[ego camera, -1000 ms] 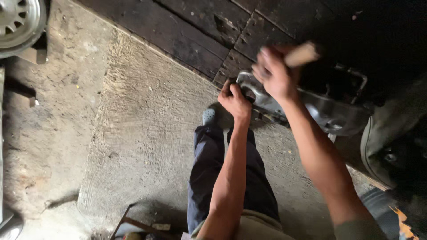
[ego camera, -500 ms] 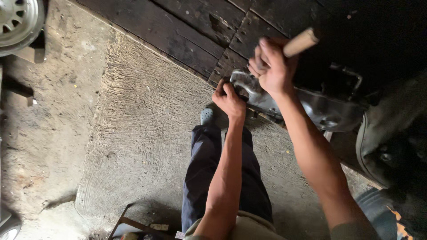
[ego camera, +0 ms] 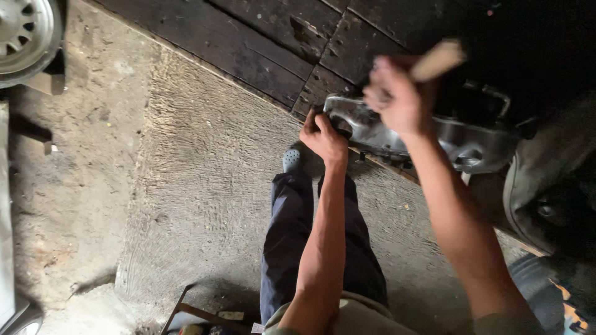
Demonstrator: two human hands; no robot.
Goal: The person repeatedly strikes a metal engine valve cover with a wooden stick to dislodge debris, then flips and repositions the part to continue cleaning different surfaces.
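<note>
A rough concrete floor [ego camera: 186,205], scored and stained, meets a run of dark, worn wooden planks [ego camera: 248,37] along its upper edge, with a silver wheel rim [ego camera: 22,34] resting at the floor's top left corner. A person stands on the concrete in dark blue trousers [ego camera: 292,248] and a grey-blue clog [ego camera: 292,160], close to the plank edge. There a shiny, dented metal casing [ego camera: 434,133] sits, its left end by the planks. The left hand [ego camera: 324,138] reaches straight down, fingers curled tight around a small part at the casing's left end; what it grips is hidden by the fingers. The right hand [ego camera: 397,99], blurred with motion, is raised above the casing, fist closed around a pale wooden handle [ego camera: 437,59] that points up and to the right.
</note>
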